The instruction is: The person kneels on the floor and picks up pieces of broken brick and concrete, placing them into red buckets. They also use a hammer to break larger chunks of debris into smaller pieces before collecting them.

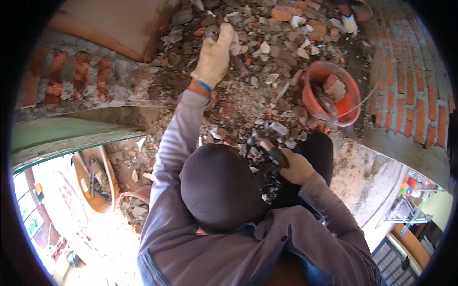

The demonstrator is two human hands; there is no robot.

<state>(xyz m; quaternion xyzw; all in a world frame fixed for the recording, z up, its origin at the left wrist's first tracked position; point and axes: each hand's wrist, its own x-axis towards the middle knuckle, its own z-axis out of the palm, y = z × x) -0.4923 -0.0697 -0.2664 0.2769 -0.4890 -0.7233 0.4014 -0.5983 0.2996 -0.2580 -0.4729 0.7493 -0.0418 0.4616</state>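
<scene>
My left hand (pixel 216 53), in a cream knitted work glove, reaches out over a heap of broken brick and mortar rubble (pixel 272 46). Its fingers curl down among the pieces; whether they grip one is not clear. Closer to my body, my right hand (pixel 297 167), also gloved, is closed around the dark grip of a hammer (pixel 270 149). The hammer's metal head points away to the left, low over loose rubble beside my bent dark-trousered knee (pixel 222 186). Right of the heap stands an orange-red plastic bucket (pixel 308 91) with a wire handle, holding a few chunks.
At top right, another person's gloved hand (pixel 350 25) is beside a second bucket (pixel 363 10). A brick wall (pixel 404 82) bounds the right; broken brickwork (pixel 82 77) edges the left. Lower left are a wheelbarrow (pixel 111 175) with tools and a rubble-filled bucket (pixel 143 194).
</scene>
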